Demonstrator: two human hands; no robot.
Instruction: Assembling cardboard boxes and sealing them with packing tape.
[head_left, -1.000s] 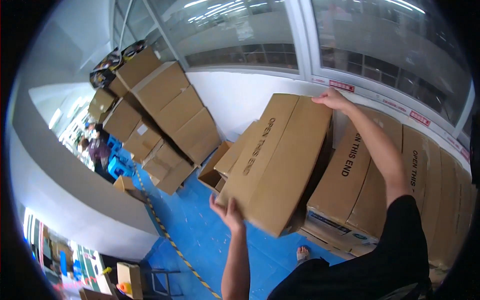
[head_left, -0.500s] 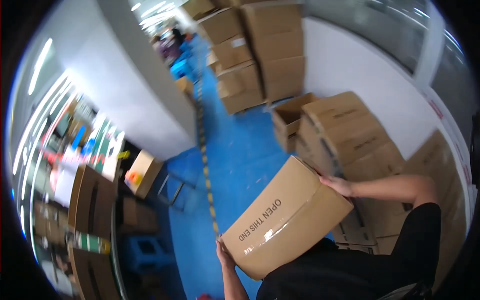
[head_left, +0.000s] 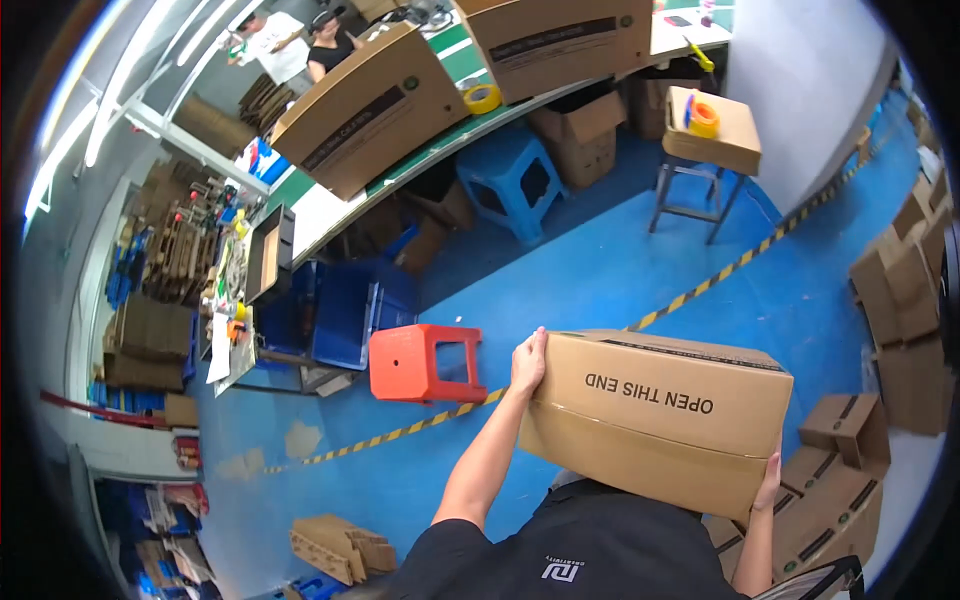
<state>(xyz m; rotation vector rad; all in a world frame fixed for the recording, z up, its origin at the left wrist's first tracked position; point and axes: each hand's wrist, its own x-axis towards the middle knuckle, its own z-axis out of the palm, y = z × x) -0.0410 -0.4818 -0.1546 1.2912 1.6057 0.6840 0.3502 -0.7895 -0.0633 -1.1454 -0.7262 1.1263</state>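
I hold cardboard box (head_left: 655,415) at chest, long side level; left grip (head_left: 528,362) clamps far end, right grip (head_left: 769,478) near corner; box now off stack, view swung toward red stool (head_left: 425,362) beyond left grip; carry underway.

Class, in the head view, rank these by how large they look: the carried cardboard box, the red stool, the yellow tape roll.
1. Carried cardboard box, though nearest the camera.
2. Red stool.
3. Yellow tape roll.

blue floor (head_left: 620,280) bears red stool (head_left: 425,362), blue stool (head_left: 510,180).
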